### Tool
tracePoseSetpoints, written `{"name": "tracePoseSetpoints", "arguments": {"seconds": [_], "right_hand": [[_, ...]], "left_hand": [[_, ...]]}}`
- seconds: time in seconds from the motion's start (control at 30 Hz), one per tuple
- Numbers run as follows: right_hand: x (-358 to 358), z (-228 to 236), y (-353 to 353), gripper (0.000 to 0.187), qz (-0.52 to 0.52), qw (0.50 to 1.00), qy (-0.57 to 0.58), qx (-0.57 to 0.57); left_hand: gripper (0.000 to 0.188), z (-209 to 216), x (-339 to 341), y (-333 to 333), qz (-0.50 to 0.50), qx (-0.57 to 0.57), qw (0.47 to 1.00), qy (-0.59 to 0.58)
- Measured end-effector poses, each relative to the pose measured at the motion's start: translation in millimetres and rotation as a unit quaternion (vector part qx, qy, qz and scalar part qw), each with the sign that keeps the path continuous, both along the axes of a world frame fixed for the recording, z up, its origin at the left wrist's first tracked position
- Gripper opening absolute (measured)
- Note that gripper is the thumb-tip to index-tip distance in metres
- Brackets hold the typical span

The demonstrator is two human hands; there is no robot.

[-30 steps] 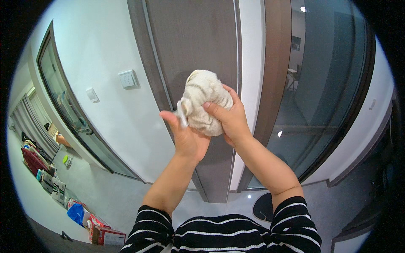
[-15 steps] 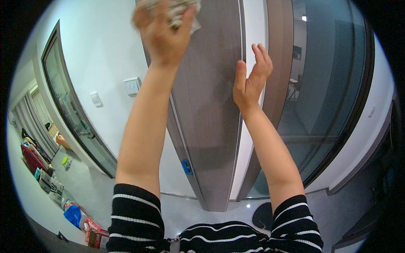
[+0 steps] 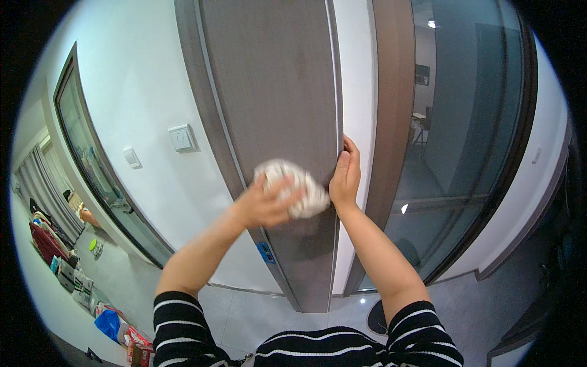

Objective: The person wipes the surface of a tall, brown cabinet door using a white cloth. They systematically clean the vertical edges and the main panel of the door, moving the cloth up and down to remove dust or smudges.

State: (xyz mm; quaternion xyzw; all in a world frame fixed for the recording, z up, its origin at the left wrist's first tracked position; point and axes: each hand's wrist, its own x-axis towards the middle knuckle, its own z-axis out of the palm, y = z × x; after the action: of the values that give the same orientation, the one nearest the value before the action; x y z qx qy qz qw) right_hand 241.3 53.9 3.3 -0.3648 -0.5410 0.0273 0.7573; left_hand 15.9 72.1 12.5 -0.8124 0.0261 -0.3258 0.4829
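A grey-brown wood-grain door (image 3: 275, 79) stands upright right in front of me. My left hand (image 3: 269, 205) is closed around a bunched, cream-white cloth (image 3: 299, 186), which lies against the lower half of the door's face; both are smeared by motion. At the door's right edge is my right hand (image 3: 346, 177), its thumb and fingers upright and holding that edge. Part of its fingers is hidden behind the thumb. Low on the door's left edge sits a blue latch piece (image 3: 265, 252).
Two white switches, a larger one (image 3: 182, 139) and a smaller one (image 3: 131, 158), are on the left wall. A dark-framed glass panel (image 3: 471, 140) stands to the right. Bags and boxes, one bag blue (image 3: 107, 324), lie at lower left. A dark round object (image 3: 377, 318) lies on the floor.
My left hand has come down from the top of the view to mid-door with the cloth. My right hand, open and raised before, has moved down and taken hold of the door edge.
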Motion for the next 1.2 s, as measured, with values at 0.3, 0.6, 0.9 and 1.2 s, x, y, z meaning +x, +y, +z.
{"name": "tracePoseSetpoints", "arguments": {"seconds": [0.3, 0.6, 0.9, 1.2], "right_hand": [[-8, 53, -3, 0.045, -0.181, 0.968, -0.124, 0.124], [0, 17, 6, 0.037, -0.041, 0.995, 0.066, 0.055], [4, -9, 5, 0.035, -0.058, 0.995, 0.037, 0.067], [2, -12, 7, 0.032, -0.115, 0.99, -0.015, 0.085]], "left_hand": [[0.042, 276, 83, -8, 0.07, 0.145, 0.89, -0.426], [0.034, 81, 61, -5, 0.058, 0.056, 0.966, -0.245], [0.014, 73, 17, 4, 0.065, 0.025, 0.997, -0.013], [0.035, 291, 84, -10, 0.147, 0.18, 0.859, -0.457]]}}
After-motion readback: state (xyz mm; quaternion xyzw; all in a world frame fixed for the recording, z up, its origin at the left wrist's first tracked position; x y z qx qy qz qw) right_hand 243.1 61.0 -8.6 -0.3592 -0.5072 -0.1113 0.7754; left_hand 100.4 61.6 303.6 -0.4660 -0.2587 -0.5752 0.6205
